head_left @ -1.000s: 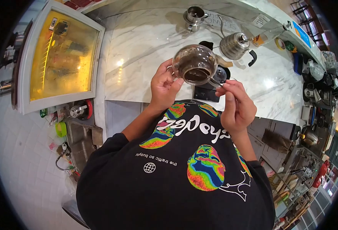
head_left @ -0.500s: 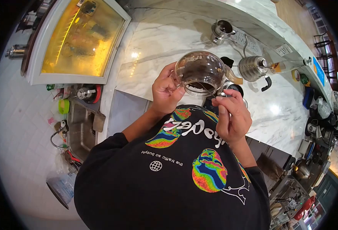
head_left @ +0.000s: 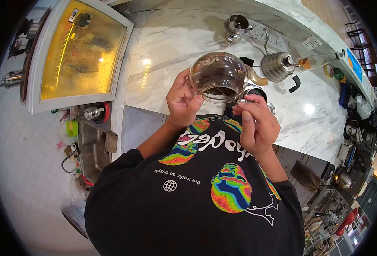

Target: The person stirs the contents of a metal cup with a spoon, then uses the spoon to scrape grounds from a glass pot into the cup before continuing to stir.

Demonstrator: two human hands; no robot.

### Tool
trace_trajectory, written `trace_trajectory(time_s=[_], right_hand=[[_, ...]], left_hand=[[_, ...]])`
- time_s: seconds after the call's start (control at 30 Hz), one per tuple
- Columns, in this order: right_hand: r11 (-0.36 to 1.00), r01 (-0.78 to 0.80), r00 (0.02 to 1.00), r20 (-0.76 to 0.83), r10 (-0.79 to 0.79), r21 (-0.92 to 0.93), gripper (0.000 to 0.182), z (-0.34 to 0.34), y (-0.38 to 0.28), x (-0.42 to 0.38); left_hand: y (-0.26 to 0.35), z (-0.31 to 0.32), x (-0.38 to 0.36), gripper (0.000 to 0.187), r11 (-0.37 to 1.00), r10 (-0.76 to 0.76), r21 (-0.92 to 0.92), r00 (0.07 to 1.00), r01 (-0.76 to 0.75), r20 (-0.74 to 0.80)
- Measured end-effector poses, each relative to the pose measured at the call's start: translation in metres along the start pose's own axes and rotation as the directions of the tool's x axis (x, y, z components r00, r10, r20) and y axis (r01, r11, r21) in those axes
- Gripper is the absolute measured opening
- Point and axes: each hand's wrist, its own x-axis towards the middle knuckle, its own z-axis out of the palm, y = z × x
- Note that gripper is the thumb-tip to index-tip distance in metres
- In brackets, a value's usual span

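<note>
My left hand (head_left: pixel 182 101) grips the left side of a round glass coffee pot (head_left: pixel 217 70), tilted so its wide mouth faces me. Dark brown shows through the glass, and a tan handle (head_left: pixel 257 77) juts out on the right. At the right edge of the mouth, my right hand (head_left: pixel 259 121) pinches a small shiny metal piece (head_left: pixel 242 101) between thumb and fingers; its kind I cannot tell. Behind the pot, a dark round device (head_left: pixel 257 92) partly shows on the marble counter (head_left: pixel 167 55).
A gooseneck kettle (head_left: pixel 277 67) stands right of the pot, near a glass bottle (head_left: pixel 316 63). A metal cup (head_left: pixel 238 24) sits at the back. On the left are a glass-fronted case lit yellow (head_left: pixel 86 59) and a sink (head_left: pixel 93 147).
The pot has shifted slightly left and up in view, its mouth turned a little more toward me. Both hands keep their holds, and the whole view has swung slightly.
</note>
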Motion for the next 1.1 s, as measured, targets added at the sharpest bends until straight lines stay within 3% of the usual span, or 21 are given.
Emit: trace_trajectory(time_s=[0.13,0.23,0.33,0.63,0.73,0.93,1.1], right_hand=[[0.994,-0.086,0.996,0.008,0.086,0.069,0.012,0.0,0.001,-0.003],[0.835,-0.418,0.887,-0.036,0.46,0.358,0.015,0.005,-0.013,-0.004],[0.691,-0.509,0.798,-0.018,0.602,0.513,0.02,0.002,-0.01,-0.002],[0.606,-0.59,0.668,-0.1,0.738,0.534,0.026,0.002,0.004,-0.01],[0.601,-0.591,0.646,-0.13,0.752,0.538,0.027,0.004,0.009,-0.014],[0.594,-0.592,0.606,-0.185,0.774,0.545,0.027,-0.002,0.006,-0.022],[0.615,-0.548,0.583,-0.268,0.767,0.567,0.028,-0.017,0.008,-0.036]], left_hand=[[0.0,-0.003,0.0,0.029,1.0,-0.005,0.012,1.0,0.005,-0.018],[0.002,-0.002,0.0,0.031,0.999,-0.037,-0.002,0.999,0.037,-0.026],[-0.002,-0.001,0.0,0.032,0.998,-0.038,0.051,0.999,0.037,0.015],[-0.009,0.003,-0.007,0.032,0.962,-0.255,0.093,0.966,0.258,-0.039],[-0.006,0.001,-0.007,0.032,0.95,-0.248,0.183,0.967,0.254,-0.054],[-0.018,-0.004,-0.014,0.033,0.945,-0.286,0.128,0.95,0.301,-0.126],[-0.021,-0.003,-0.014,0.034,0.939,-0.308,0.127,0.946,0.319,-0.099]])
